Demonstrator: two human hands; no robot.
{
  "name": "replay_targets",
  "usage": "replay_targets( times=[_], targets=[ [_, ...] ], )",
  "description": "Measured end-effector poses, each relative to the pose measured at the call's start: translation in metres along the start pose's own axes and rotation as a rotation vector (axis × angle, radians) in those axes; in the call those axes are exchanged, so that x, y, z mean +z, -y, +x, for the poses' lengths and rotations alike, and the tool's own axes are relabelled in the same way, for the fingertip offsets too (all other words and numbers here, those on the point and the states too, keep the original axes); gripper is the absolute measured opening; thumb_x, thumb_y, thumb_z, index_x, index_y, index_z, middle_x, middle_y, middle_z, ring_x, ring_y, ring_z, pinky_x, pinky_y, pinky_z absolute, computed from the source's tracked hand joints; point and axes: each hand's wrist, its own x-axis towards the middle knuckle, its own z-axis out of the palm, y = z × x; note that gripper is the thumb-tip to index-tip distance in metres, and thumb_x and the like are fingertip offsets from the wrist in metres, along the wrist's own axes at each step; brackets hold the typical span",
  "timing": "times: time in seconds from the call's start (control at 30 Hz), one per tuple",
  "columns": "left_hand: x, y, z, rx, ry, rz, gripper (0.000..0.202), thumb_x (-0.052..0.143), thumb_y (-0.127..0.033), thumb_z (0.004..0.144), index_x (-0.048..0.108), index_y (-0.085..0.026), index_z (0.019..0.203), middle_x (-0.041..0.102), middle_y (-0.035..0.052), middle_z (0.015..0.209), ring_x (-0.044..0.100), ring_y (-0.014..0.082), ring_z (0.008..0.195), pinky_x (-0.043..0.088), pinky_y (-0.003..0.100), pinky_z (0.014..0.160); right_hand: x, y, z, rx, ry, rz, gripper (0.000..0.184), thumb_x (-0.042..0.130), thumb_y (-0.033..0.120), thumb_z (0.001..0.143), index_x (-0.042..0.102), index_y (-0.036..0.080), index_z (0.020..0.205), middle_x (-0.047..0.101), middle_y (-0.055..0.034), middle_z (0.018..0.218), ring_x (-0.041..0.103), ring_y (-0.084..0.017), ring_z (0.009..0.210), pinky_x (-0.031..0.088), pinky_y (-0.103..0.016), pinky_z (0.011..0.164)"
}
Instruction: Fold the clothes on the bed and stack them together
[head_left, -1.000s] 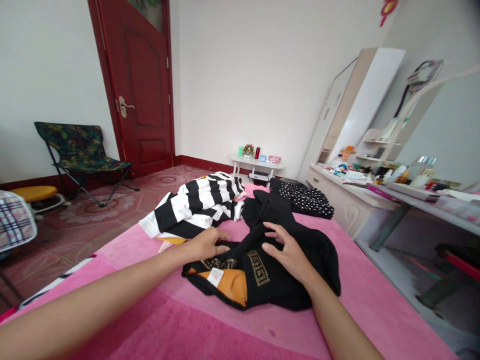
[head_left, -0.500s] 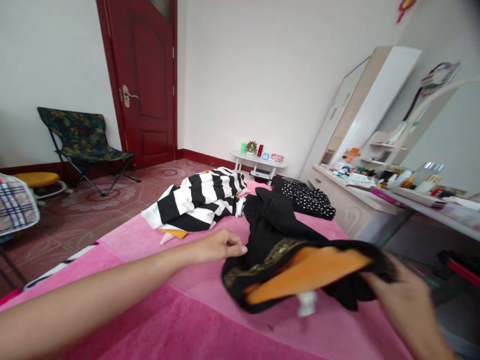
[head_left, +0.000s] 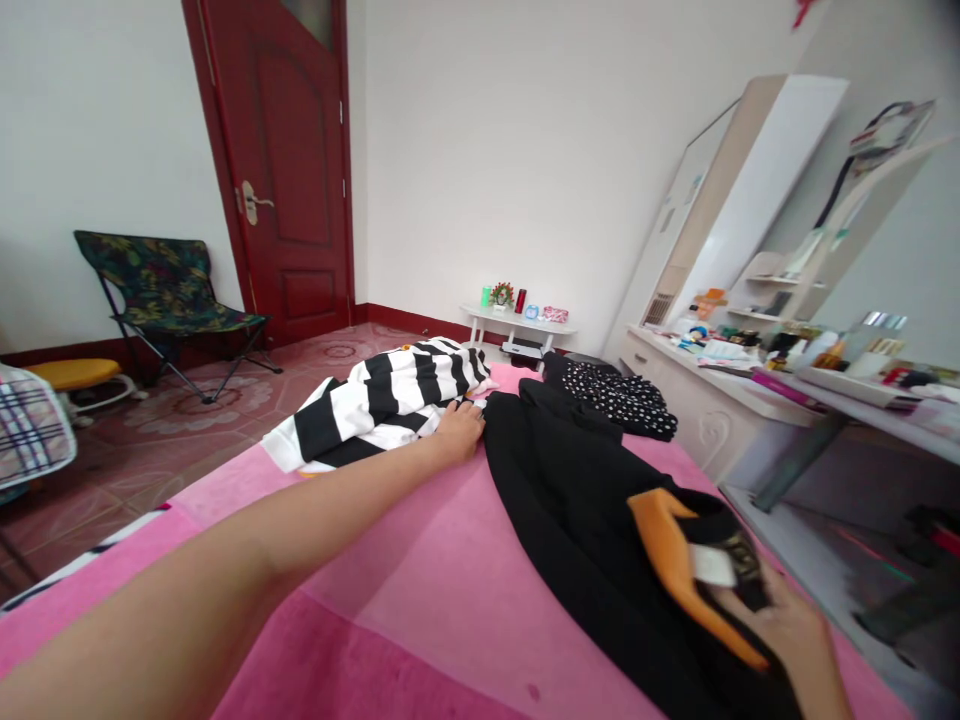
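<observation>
Black pants (head_left: pixel 570 500) with an orange lining (head_left: pixel 667 555) lie stretched over the pink bed cover. My right hand (head_left: pixel 787 620), slightly blurred, is closed on their waistband at the near right, beside a white label (head_left: pixel 712 566). There the waistband is folded open and the orange inside shows. My left hand (head_left: pixel 461 432) reaches to the far left edge of the pants, its fingers bent and closed at the cloth; the fingertips are partly hidden. Just beyond that hand, a black-and-white striped garment (head_left: pixel 390 390) lies in a loose heap.
A folded black polka-dot garment (head_left: pixel 611 395) lies at the bed's far right. The pink bed cover (head_left: pixel 420 590) spreads below. To the right stand a cluttered dresser (head_left: pixel 697 375) and a table leg (head_left: pixel 799 465). A folding chair (head_left: pixel 172 300) and yellow stool (head_left: pixel 75 374) are at left.
My left hand has moved away from me to the far edge of the pants. My right hand has drawn the waistband nearer, and the black cloth now lies longer and flatter.
</observation>
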Motion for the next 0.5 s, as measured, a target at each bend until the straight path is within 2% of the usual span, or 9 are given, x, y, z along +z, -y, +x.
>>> replay_targets(
  times=[0.07,0.13,0.2,0.27,0.37,0.43,0.5],
  targets=[
    [0.006,0.008,0.015,0.047,0.054,0.021,0.026,0.053,-0.017,0.079,0.068,-0.017,0.1,0.058,0.0143,0.115,0.046,0.031,0.117,0.035,0.044,0.098,0.012,0.008,-0.01,-0.287,0.07,-0.133,0.032,0.058,0.051,0.059,0.06,0.027,0.081,0.067,-0.0085,0.079,0.061,-0.033,0.077,0.047,-0.048,0.068],
    [0.011,0.015,0.027,0.086,0.104,0.053,0.026,0.053,-0.017,0.08,0.07,-0.019,0.1,0.059,0.0128,0.118,0.044,0.031,0.12,0.036,0.044,0.097,0.012,0.015,-0.022,-0.569,0.135,-0.253,0.027,0.058,0.034,0.061,0.06,0.027,0.087,0.068,-0.0067,0.087,0.06,-0.031,0.085,0.045,-0.046,0.08],
    [0.016,0.023,0.039,0.089,0.133,0.096,0.029,0.052,-0.016,0.08,0.07,-0.021,0.102,0.058,0.0114,0.123,0.038,0.0323,0.127,0.032,0.047,0.1,0.007,0.02,-0.029,-0.734,0.145,-0.339,0.033,0.055,0.023,0.062,0.058,0.025,0.095,0.067,-0.0055,0.091,0.06,-0.029,0.088,0.043,-0.044,0.084],
    [0.02,0.029,0.051,0.048,0.145,0.15,0.034,0.053,-0.014,0.078,0.069,-0.023,0.107,0.056,0.0102,0.128,0.029,0.0335,0.133,0.023,0.053,0.105,0.003,0.022,-0.031,-0.813,0.112,-0.402,0.036,0.053,0.02,0.065,0.055,0.022,0.101,0.066,-0.007,0.093,0.059,-0.029,0.088,0.042,-0.043,0.084],
    [0.029,0.037,0.066,-0.079,0.137,0.233,0.042,0.051,-0.013,0.078,0.065,-0.021,0.118,0.053,0.0123,0.133,0.021,0.0375,0.137,0.004,0.06,0.109,0.003,0.019,-0.03,-0.835,0.085,-0.428,0.037,0.053,0.021,0.067,0.051,0.019,0.104,0.065,-0.0093,0.093,0.058,-0.031,0.089,0.041,-0.044,0.083],
    [0.036,0.039,0.074,-0.161,0.13,0.266,0.046,0.048,-0.014,0.08,0.059,-0.017,0.125,0.049,0.0157,0.136,0.02,0.0405,0.137,-0.002,0.063,0.107,0.004,0.016,-0.029,-0.814,0.099,-0.41,0.037,0.053,0.023,0.068,0.051,0.019,0.105,0.065,-0.0091,0.094,0.057,-0.031,0.09,0.041,-0.044,0.084],
    [0.043,0.038,0.078,-0.197,0.131,0.274,0.048,0.046,-0.014,0.082,0.056,-0.014,0.129,0.046,0.0169,0.139,0.02,0.0399,0.137,-0.001,0.062,0.108,0.006,0.014,-0.028,-0.789,0.099,-0.377,0.034,0.054,0.024,0.07,0.051,0.02,0.104,0.064,-0.0087,0.094,0.057,-0.03,0.09,0.041,-0.044,0.085]
  ],
)
